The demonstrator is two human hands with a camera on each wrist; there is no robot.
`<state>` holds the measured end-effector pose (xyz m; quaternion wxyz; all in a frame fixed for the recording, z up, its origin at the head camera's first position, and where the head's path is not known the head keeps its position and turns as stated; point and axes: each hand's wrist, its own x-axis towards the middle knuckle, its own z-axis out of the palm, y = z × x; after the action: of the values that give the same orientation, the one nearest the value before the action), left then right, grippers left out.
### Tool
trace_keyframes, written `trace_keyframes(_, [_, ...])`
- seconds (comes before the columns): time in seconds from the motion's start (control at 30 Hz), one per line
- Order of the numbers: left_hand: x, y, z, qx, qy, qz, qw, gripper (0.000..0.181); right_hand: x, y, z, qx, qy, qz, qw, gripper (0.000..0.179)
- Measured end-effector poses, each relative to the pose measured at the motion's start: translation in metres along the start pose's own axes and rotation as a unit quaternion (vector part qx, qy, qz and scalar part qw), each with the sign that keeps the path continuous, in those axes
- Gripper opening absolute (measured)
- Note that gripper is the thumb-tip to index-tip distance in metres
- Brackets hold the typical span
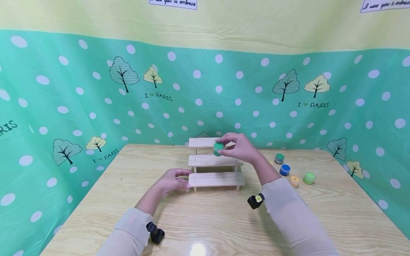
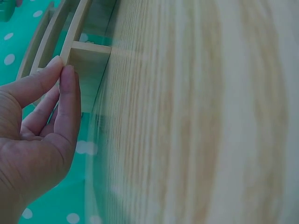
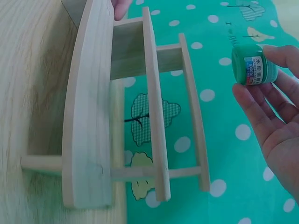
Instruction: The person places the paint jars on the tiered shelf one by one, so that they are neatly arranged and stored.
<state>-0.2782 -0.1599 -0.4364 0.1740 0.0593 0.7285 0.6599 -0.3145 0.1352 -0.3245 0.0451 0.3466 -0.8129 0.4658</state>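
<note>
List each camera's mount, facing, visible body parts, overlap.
Head: on head, faces forward-down at wooden stand; left hand, right hand, sleeves show.
Left wrist: worn there, faces stand's end; left hand shows.
Right wrist: worn there, faces stand and green jar; right hand, left fingers show.
Overlap: head and right wrist share jar, right hand.
</note>
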Motion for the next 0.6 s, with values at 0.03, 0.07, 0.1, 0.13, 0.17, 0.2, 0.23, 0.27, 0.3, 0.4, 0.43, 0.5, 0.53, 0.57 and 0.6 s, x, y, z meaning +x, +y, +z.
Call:
trace_keyframes(0.03, [0.000,0.000,0.000,0.000,-0.001,0.000,1.0000,0.059,0.002,0.000,0.002,-0.001,0.003,0.002,1.0000,0.034])
trace_keyframes(0.07, [0.000,0.000,0.000,0.001,-0.002,0.001,1.0000,0.058,0.004,0.001,0.004,-0.002,0.007,0.005,1.0000,0.034])
trace_keyframes(0.1, [0.000,-0.001,-0.001,0.001,-0.005,0.003,1.0000,0.058,0.006,0.000,0.006,-0.003,0.010,0.008,0.9999,0.033])
trace_keyframes(0.13, [0.000,-0.001,-0.001,0.002,-0.006,0.004,1.0000,0.058,0.008,0.001,0.008,-0.004,0.013,0.011,0.9998,0.033])
trace_keyframes(0.17, [0.000,-0.001,-0.001,0.002,-0.006,0.004,1.0000,0.058,0.010,0.001,0.009,-0.004,0.015,0.013,0.9998,0.033])
trace_keyframes(0.2, [0.000,-0.001,-0.001,0.003,-0.005,0.003,1.0000,0.058,0.012,0.000,0.011,-0.003,0.017,0.015,0.9997,0.033])
trace_keyframes(0.23, [0.000,-0.001,-0.001,0.004,-0.004,0.003,1.0000,0.058,0.014,0.000,0.012,-0.004,0.018,0.016,0.9997,0.033])
trace_keyframes(0.27, [0.000,-0.001,-0.001,0.006,-0.003,0.003,1.0000,0.058,0.015,0.000,0.014,-0.005,0.019,0.017,0.9997,0.034])
trace_keyframes(0.3, [0.000,-0.001,0.000,0.005,-0.002,0.002,1.0000,0.058,0.017,0.000,0.015,-0.009,0.020,0.017,0.9996,0.034])
trace_keyframes(0.4, [0.000,0.000,0.000,0.003,0.000,-0.001,1.0000,0.057,0.023,0.000,0.019,-0.020,0.022,0.023,0.9993,0.035])
trace_keyframes(0.43, [0.000,0.000,0.000,0.003,0.000,-0.002,1.0000,0.058,0.025,0.000,0.020,-0.022,0.023,0.027,0.9991,0.036])
trace_keyframes(0.5, [0.000,0.000,0.000,0.003,0.001,-0.002,1.0000,0.057,0.029,-0.001,0.023,-0.026,0.024,0.034,0.9988,0.036])
trace_keyframes(0.53, [0.000,0.000,0.000,0.005,0.000,-0.001,1.0000,0.057,0.031,-0.001,0.024,-0.028,0.025,0.037,0.9986,0.036])
trace_keyframes(0.57, [0.000,0.000,0.000,0.005,0.001,-0.002,1.0000,0.057,0.034,-0.001,0.025,-0.028,0.027,0.038,0.9985,0.036])
trace_keyframes(0.6, [0.000,0.001,-0.001,0.005,0.002,-0.003,1.0000,0.057,0.036,0.000,0.027,-0.029,0.029,0.040,0.9984,0.036])
